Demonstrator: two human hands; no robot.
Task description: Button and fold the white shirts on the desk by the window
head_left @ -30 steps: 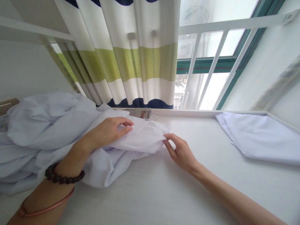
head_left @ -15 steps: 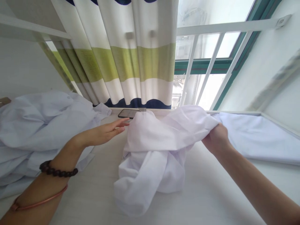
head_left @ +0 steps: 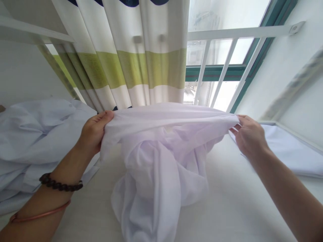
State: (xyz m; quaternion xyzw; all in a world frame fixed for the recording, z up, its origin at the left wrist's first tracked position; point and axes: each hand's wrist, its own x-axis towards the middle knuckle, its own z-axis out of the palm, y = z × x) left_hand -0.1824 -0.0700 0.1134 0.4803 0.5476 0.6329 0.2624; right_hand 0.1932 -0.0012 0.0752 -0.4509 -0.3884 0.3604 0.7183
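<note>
A soft white garment [head_left: 161,148] is stretched between both hands above the white surface. My left hand [head_left: 94,131] is closed on its upper left corner, thumb on top. At the opposite corner my right hand [head_left: 248,134] pinches the edge between thumb and fingers. The top edge runs nearly straight from hand to hand. Below it the cloth hangs in loose folds, and a long sleeve-like strip trails toward me on the surface. Its exact cut is hidden in the folds.
A crumpled heap of white cloth [head_left: 45,134] lies to the left. On the right sits a flat, folded white cloth [head_left: 290,148]. Behind are a striped curtain [head_left: 131,67], white bars [head_left: 224,74] and a window frame [head_left: 252,70]. The white surface [head_left: 219,215] spreads beneath.
My left hand, open and apart from the garment before, now grips its left corner. The garment has been raised and pulled wide. It now hides the phone that lay behind it.
</note>
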